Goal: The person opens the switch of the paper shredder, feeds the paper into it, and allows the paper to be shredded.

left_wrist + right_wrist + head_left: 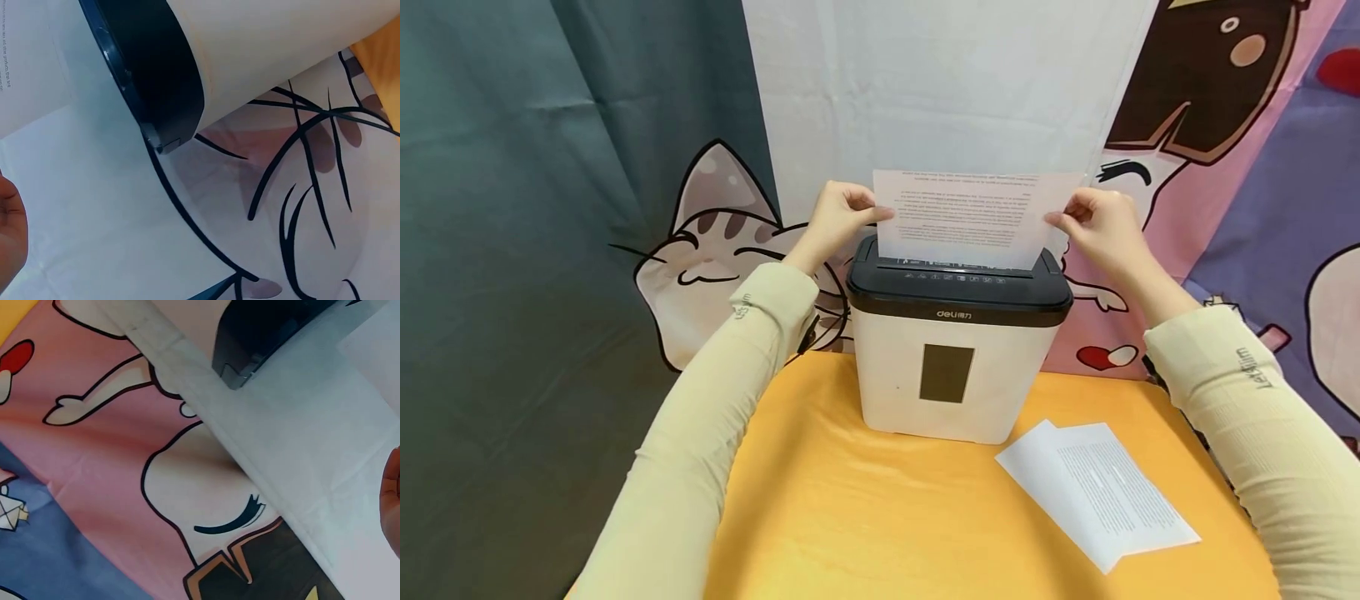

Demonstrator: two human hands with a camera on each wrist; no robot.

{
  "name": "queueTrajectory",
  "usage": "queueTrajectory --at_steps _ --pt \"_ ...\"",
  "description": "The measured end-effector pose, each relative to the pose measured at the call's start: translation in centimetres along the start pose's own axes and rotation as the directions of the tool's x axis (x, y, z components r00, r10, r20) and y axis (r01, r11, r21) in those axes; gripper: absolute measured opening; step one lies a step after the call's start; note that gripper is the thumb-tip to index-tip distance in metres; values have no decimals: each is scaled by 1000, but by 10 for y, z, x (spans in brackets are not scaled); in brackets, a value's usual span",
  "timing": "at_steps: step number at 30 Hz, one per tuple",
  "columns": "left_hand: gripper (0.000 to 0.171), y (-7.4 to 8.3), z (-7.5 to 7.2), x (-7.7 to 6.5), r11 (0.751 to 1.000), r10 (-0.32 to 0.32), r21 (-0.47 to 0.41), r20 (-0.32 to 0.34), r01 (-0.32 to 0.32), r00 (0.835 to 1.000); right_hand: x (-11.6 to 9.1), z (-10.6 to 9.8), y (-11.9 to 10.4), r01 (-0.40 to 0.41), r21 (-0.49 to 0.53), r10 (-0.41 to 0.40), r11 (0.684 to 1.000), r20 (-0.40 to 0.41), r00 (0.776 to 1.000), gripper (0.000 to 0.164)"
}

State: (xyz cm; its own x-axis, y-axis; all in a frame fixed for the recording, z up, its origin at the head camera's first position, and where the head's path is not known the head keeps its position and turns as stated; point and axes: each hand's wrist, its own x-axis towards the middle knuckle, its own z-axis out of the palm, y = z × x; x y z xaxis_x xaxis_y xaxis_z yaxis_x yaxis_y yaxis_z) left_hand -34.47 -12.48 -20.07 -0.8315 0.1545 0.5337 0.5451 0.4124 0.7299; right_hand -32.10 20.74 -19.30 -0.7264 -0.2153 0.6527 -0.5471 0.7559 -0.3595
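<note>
On my feed, left hand point(841, 218) and right hand point(1107, 223) pinch a white rectangular paper sheet point(962, 212) by its sides above the boxy black-topped white plastic shredder point(891, 375). Guess I'm lining up; next needs straight lowering.

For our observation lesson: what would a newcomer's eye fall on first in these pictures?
The printed sheet comes first, pinched by the left hand and right hand at the top of the white machine. Then comes the bright yellow cloth beneath, with overlapping papers lying at front right. Behind, to the left, a cartoon cat smiles.
</note>
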Motion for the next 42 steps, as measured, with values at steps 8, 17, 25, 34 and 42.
queueTrajectory --at_steps 8,17,25,34,42 --pt "18 -7 8 3 999 -50 -8 -42 50 998 4 11 7 -30 -13 30 999 9 1000 14" --pt "21 -16 15 4 995 -97 17 -43 98 994 4 24 14 -13 -27 11 1000 -48 999 12" --pt "19 -19 24 2 994 -100 37 -57 102 993 0 29 20 -39 -8 38 999 -37 999 10" --pt "17 -23 26 -2 988 -150 23 -32 150 988 -4 38 24 -47 35 49 998 -70 996 15" --pt "18 -37 26 -10 987 -144 75 -10 145 989 -8 47 26 -30 71 30 997 -2 1000 13"
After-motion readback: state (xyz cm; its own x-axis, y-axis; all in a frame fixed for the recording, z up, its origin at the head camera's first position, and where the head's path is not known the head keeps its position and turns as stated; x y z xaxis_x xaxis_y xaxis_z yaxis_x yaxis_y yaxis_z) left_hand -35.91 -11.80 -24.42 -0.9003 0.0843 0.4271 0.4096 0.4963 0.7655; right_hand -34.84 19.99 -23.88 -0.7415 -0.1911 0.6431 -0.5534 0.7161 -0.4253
